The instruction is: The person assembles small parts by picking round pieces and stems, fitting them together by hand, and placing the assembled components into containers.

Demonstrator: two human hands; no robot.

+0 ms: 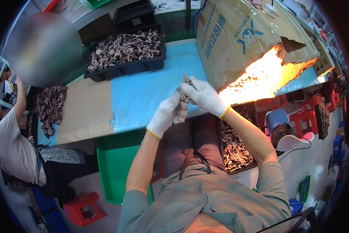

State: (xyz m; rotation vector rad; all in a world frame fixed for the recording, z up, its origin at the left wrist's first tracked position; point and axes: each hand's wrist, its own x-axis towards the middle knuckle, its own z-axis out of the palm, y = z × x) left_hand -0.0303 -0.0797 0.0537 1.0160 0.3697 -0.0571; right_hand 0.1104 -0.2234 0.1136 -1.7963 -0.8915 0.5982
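Note:
White knit gloves with yellow cuffs cover both my hands, which meet over the near edge of the blue tabletop [151, 97]. My left hand [167, 112] is closed, its fingers curled round the lower part of a small dark-and-tan piece [184, 78]. From the right, my right hand [204, 94] pinches the same piece near its top, where a thin tan strip sticks up. The gloves hide most of it, so its kind is unclear. Beyond them, a black tray [143, 66] holds a heap of similar small dark and pale pieces [124, 48].
A large cardboard box [225, 42] stands at the right, bright orange light filling its torn opening [256, 77]. Below the table are a green tray [112, 174] and a tray of pieces [236, 155]. Red stools [85, 209] stand about. A co-worker [19, 147] sits left, beside another heap [50, 106].

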